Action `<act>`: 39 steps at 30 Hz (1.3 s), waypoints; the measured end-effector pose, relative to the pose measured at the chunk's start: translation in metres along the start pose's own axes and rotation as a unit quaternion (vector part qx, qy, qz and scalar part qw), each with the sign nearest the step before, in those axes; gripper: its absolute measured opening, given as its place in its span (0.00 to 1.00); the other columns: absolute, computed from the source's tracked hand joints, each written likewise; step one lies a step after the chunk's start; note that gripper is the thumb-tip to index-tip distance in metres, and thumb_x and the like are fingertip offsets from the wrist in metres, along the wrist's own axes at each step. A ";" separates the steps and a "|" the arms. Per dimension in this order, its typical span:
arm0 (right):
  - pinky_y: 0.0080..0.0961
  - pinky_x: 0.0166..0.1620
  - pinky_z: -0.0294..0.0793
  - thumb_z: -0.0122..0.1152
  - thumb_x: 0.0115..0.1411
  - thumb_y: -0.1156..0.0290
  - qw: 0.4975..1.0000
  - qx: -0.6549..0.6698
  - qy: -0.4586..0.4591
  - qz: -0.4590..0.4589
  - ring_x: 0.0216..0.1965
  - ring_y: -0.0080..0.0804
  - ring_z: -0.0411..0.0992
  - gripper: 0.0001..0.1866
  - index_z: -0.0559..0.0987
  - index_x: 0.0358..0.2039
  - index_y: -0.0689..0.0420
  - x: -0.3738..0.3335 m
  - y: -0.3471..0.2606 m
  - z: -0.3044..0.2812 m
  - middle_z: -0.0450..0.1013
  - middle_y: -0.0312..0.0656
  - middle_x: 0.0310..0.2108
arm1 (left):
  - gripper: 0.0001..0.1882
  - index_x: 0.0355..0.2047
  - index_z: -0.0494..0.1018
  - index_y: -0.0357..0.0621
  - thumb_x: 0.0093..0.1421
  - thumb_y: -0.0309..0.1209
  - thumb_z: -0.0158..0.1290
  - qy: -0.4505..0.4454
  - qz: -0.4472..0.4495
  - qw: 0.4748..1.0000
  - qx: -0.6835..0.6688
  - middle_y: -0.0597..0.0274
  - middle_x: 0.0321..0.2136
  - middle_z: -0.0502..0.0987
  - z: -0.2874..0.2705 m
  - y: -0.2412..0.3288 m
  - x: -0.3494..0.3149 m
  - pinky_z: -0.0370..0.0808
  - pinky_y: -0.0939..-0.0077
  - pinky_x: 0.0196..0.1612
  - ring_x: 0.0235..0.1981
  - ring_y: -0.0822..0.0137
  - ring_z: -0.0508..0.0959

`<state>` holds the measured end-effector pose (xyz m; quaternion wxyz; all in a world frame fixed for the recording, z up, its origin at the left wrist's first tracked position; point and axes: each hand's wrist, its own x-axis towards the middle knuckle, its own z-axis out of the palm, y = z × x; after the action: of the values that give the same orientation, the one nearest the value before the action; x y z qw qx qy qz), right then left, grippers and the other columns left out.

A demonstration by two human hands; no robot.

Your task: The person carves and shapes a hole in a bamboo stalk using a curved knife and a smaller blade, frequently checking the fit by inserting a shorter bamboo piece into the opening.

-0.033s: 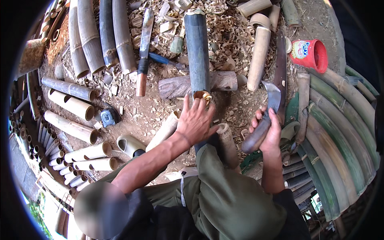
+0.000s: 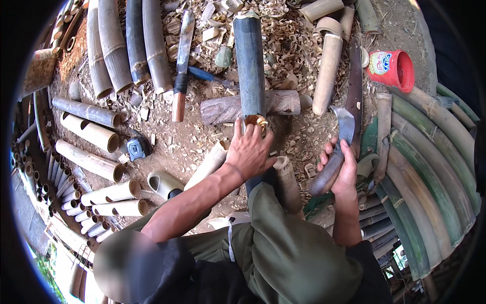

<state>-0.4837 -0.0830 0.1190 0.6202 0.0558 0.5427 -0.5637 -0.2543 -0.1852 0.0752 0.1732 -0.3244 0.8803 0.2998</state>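
Note:
A dark bamboo tube (image 2: 251, 66) rests across a short log (image 2: 217, 110), its open end toward me with pale shavings at the mouth. My left hand (image 2: 249, 152) is closed on that near end, fingertips at the rim; the inside of the grip is hidden. To the right, my right hand (image 2: 340, 164) grips the wooden handle of a curved knife (image 2: 346, 125). The blade points up and away, its hooked tip bent left, apart from the tube. A pale bamboo piece (image 2: 208, 164) lies left of my left wrist, and another (image 2: 287, 185) stands beside my knee.
Wood shavings (image 2: 291, 45) cover the far ground. A long knife (image 2: 183, 66) and a tape measure (image 2: 137, 148) lie to the left, near cut bamboo tubes (image 2: 90, 133). Right are a peeled tube (image 2: 328, 76), a red tub (image 2: 390, 70) and split green bamboo (image 2: 430, 172).
My right hand and the knife have shifted slightly right and down. The left hand stays at the tube's end.

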 end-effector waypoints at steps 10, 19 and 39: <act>0.34 0.49 0.74 0.57 0.63 0.70 0.799 -0.590 -0.032 -0.113 0.45 0.46 0.76 0.27 0.66 0.61 0.63 -0.021 0.026 0.021 0.75 0.55 0.46 | 0.49 0.65 0.55 0.34 0.50 0.49 0.61 0.151 -0.066 0.985 -0.052 0.36 0.58 0.61 0.019 0.032 -0.034 0.52 0.40 0.65 0.62 0.42 0.60; 0.49 0.40 0.74 0.61 0.51 0.71 0.674 -0.723 -0.142 -0.056 0.36 0.60 0.74 0.21 0.73 0.48 0.57 0.017 0.028 0.063 0.76 0.56 0.32 | 0.29 0.36 0.73 0.28 0.62 0.51 0.50 -0.010 -0.222 0.739 -0.636 0.41 0.27 0.78 -0.006 0.025 0.013 0.73 0.57 0.39 0.34 0.50 0.80; 0.31 0.30 0.77 0.61 0.48 0.70 0.230 -0.852 -0.451 -0.134 0.25 0.37 0.79 0.07 0.82 0.15 0.53 0.111 -0.011 0.215 0.77 0.42 0.19 | 0.21 0.52 0.68 0.38 0.69 0.40 0.38 0.118 -0.076 0.022 -0.990 0.53 0.51 0.75 0.004 0.010 0.016 0.68 0.59 0.58 0.54 0.60 0.73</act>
<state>-0.3857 -0.3038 0.1301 0.3597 -0.8424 0.3325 0.2244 -0.2725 -0.1843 0.0686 -0.3982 -0.2814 -0.2813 0.8265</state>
